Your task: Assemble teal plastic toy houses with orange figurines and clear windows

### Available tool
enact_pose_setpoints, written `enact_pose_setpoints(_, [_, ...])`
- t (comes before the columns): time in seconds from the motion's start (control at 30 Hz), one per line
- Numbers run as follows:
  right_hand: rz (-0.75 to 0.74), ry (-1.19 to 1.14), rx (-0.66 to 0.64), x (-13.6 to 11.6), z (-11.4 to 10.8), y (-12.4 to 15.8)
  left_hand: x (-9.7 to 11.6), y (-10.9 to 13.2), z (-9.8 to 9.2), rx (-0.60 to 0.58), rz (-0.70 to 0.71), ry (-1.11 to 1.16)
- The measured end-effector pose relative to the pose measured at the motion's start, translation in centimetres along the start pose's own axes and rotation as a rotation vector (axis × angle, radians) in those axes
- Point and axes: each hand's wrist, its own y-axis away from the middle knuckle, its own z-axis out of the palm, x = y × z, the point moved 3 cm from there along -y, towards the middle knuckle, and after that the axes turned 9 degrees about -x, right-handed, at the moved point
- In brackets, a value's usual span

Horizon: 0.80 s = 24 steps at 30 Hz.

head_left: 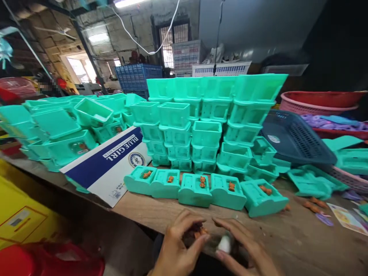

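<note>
My left hand [184, 241] curls around small orange-brown animal figures [200, 232] at the table's front edge. Close beside it, my right hand [244, 245] holds a small white rounded piece [224, 244] between thumb and fingers; it is blurred, and its kind cannot be made out. Just beyond the hands runs a row of several turquoise plastic housings [194, 193]. On top of each lies one orange-brown figure, such as the one on the middle housing [202, 181]. The palms and part of the held things are hidden by the fingers.
Stacked turquoise boxes [205, 134] rise behind the row, with more piled boxes [57, 122] at left behind a Blue Girl carton panel [106, 165]. A dark basket [296, 138], loose figures [313, 206] and a purple ring [324, 219] lie at right.
</note>
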Motion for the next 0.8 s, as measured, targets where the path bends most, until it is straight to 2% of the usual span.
enact_pose_setpoints(0.07, [0.044,0.007,0.019,0.5,0.4,1.0,0.1,-0.9,0.9,0.014,0.045,-0.097])
enact_pose_setpoints(0.17, [0.115,0.041,0.076,1.7,-0.3,2.1,0.5,-4.1,-0.1,0.024,0.142,-0.361])
enact_pose_setpoints(0.2, [0.123,0.049,0.085,2.1,-0.6,2.4,0.5,-5.5,-0.5,-0.021,0.162,-0.447])
enact_pose_setpoints(0.27, [0.127,0.058,0.075,2.7,-1.0,3.0,0.3,-8.0,-1.0,-0.196,0.141,-0.602])
enact_pose_setpoints(0.37, [0.145,0.079,0.068,3.3,-1.5,3.9,-0.3,-10.7,-0.9,-0.449,0.000,-0.783])
enact_pose_setpoints(0.5, [0.156,0.073,0.120,3.7,-2.8,4.8,-0.4,-12.2,-0.8,-0.551,-0.081,-0.825])
enact_pose_setpoints(0.67, [0.229,0.030,0.198,4.2,-4.8,5.9,0.3,-13.3,-1.6,-0.634,-0.158,-0.717])
enact_pose_setpoints(0.8, [0.313,-0.016,0.200,4.9,-6.0,7.0,0.2,-13.8,-1.6,-0.640,-0.259,-0.777])
